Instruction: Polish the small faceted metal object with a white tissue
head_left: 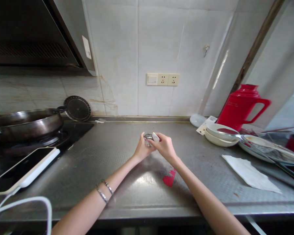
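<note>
Over the middle of the steel counter [117, 140], both hands meet around a small, shiny metal object [148, 136] with a rounded edge. My left hand [142, 149] is closed on its left side, thumb and fingers curled round it. My right hand [165, 146] is closed too, pinching a small white piece [155, 137] against the object's right side. The fingers cover most of the metal object, so its kind cannot be made out. What the white piece is made of is also unclear.
Left: a large pan [26, 125] on the black stove [75, 132], and a phone [19, 169] with a white cable. Right: a red thermos jug [240, 106], stacked white bowls [220, 138], dishes with utensils [267, 147] and a white paper sheet [251, 173]. Wall sockets [163, 79] are behind.
</note>
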Motion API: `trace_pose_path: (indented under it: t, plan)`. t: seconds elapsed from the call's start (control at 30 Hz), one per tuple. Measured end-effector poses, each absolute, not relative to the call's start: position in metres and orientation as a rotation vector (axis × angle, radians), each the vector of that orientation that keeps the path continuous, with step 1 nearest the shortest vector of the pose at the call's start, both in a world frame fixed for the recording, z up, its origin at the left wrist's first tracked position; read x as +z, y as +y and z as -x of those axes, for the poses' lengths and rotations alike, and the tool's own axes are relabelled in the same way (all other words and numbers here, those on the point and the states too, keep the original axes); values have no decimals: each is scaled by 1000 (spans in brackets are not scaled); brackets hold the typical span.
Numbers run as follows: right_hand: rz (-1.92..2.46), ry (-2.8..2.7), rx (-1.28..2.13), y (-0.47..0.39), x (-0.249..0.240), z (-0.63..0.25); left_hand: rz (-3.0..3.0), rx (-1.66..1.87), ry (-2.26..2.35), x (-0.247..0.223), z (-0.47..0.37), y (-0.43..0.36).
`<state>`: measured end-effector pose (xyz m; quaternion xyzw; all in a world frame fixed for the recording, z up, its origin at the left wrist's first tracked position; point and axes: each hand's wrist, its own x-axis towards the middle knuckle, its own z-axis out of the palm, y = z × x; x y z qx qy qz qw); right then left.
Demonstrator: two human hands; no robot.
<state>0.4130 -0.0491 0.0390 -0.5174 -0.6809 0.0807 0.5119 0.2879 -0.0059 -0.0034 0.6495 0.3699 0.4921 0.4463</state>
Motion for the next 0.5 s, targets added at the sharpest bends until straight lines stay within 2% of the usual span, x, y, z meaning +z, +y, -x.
trace_pose_path:
  t: [0.17, 0.5]
  plan:
    - [1153, -1616, 451, -45, 43, -419, -1639, 1206, 887, -2, -279, 3]
    - [1205, -1492, 317, -27, 41, -449, -1761, 1185, 869, -4, -275, 8]
